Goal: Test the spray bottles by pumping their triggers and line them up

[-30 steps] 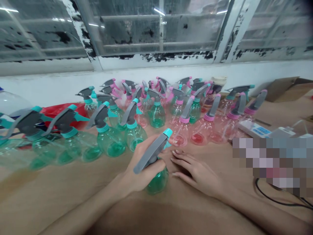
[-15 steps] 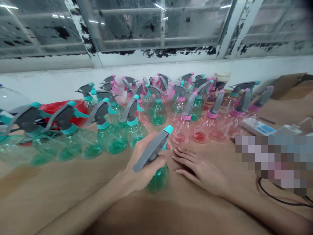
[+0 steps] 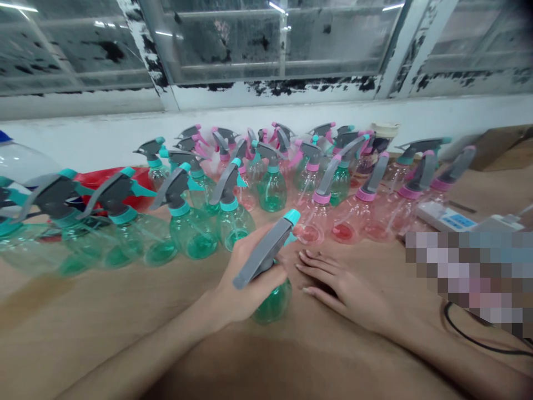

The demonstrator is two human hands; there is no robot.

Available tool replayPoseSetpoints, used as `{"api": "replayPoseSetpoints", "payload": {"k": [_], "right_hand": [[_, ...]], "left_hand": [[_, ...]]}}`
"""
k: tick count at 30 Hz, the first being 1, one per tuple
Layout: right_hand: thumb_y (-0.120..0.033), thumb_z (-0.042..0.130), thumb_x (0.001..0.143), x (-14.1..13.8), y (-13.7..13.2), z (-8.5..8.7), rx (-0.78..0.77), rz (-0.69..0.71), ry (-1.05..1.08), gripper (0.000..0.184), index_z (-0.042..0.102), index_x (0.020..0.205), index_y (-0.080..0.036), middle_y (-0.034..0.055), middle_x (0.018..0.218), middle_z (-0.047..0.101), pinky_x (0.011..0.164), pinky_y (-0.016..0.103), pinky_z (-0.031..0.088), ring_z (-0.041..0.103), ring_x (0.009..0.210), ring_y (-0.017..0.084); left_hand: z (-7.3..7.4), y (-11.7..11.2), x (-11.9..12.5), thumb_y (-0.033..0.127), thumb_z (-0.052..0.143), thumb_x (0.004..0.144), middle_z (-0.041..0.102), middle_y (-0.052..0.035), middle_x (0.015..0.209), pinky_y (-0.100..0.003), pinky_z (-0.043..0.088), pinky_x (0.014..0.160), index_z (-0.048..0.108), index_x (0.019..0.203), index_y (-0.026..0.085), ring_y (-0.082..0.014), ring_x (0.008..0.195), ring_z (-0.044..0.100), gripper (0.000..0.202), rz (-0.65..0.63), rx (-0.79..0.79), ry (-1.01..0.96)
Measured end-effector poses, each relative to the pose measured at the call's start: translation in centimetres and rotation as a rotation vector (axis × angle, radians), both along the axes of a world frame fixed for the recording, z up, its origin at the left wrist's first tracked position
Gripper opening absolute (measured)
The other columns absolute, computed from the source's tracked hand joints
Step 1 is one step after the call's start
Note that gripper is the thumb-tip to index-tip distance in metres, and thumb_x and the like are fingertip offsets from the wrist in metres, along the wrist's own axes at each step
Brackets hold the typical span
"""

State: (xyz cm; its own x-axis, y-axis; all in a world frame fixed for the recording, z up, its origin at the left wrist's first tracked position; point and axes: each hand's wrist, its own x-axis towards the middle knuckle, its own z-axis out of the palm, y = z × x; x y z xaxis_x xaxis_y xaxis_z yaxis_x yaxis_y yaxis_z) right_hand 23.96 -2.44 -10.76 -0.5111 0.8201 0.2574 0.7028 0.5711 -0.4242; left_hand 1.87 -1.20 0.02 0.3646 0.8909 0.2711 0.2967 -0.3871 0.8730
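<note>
My left hand (image 3: pixel 244 278) is wrapped round a green spray bottle (image 3: pixel 272 300) with a grey trigger head and teal nozzle; the bottle stands on the brown table (image 3: pixel 104 328). Just to its right, my right hand (image 3: pixel 341 286) lies flat on the table with fingers stretched out, holding nothing, its fingertips close to the bottle. Behind both hands stand several more spray bottles: green ones (image 3: pixel 189 230) to the left, pink ones (image 3: pixel 366 214) to the right.
A white wall and grimy windows (image 3: pixel 266 44) run along the back. A red tray (image 3: pixel 100 180) sits behind the green bottles at left. A white device (image 3: pixel 443 216) and a black cable (image 3: pixel 474 341) lie at right, next to a cardboard box (image 3: pixel 503 147).
Both hands and the held bottle have stayed almost still; the view has shifted slightly.
</note>
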Motion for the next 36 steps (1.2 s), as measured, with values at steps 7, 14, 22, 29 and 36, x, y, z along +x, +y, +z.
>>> {"api": "replayPoseSetpoints", "payload": {"k": [7, 14, 22, 29, 36], "right_hand": [[-0.043, 0.050, 0.096, 0.20, 0.09, 0.14, -0.023, 0.017, -0.027, 0.046, 0.051, 0.139, -0.024, 0.0060, 0.145, 0.049, 0.113, 0.050, 0.037, 0.042, 0.137, 0.025], [-0.044, 0.049, 0.096, 0.30, 0.18, 0.15, -0.047, 0.025, -0.039, 0.048, 0.049, 0.140, -0.024, 0.0055, 0.147, 0.048, 0.113, 0.049, 0.035, 0.040, 0.138, 0.024], [-0.046, 0.050, 0.095, 0.43, 0.36, -0.02, -0.043, 0.032, -0.018, 0.048, 0.051, 0.138, -0.024, 0.0060, 0.147, 0.048, 0.113, 0.049, 0.036, 0.041, 0.137, 0.024], [-0.047, 0.046, 0.097, 0.54, 0.51, -0.12, -0.025, 0.050, -0.063, 0.049, 0.052, 0.138, -0.021, 0.0066, 0.147, 0.047, 0.113, 0.049, 0.037, 0.040, 0.138, 0.024], [-0.046, 0.046, 0.097, 0.66, 0.65, -0.17, -0.002, 0.054, -0.075, 0.046, 0.052, 0.137, -0.024, 0.0041, 0.146, 0.049, 0.111, 0.050, 0.038, 0.041, 0.137, 0.024]], "left_hand": [[-0.06, 0.48, -0.30, 0.025, 0.054, 0.071, 0.053, 0.0030, 0.068, -0.029, 0.042, 0.057, 0.048, 0.074, 0.023, -0.0160, 0.063, 0.052, 0.007, -0.059, -0.007, 0.009], [0.02, 0.58, -0.42, 0.028, 0.055, 0.071, 0.051, 0.0033, 0.067, -0.029, 0.041, 0.056, 0.047, 0.072, 0.024, -0.0166, 0.064, 0.052, 0.009, -0.073, -0.032, 0.039], [0.10, 0.60, -0.40, 0.024, 0.056, 0.072, 0.045, 0.0050, 0.066, -0.027, 0.037, 0.054, 0.044, 0.074, 0.023, -0.0130, 0.058, 0.045, 0.013, -0.117, -0.038, -0.018], [0.02, 0.72, -0.44, 0.021, 0.051, 0.069, 0.047, 0.0043, 0.066, -0.027, 0.035, 0.052, 0.050, 0.074, 0.024, -0.0132, 0.055, 0.042, 0.005, -0.101, 0.039, -0.008], [0.47, 0.57, -0.62, 0.020, 0.050, 0.068, 0.049, 0.0042, 0.067, -0.028, 0.038, 0.055, 0.057, 0.078, 0.023, -0.0137, 0.056, 0.045, 0.012, -0.089, 0.051, 0.069]]}}
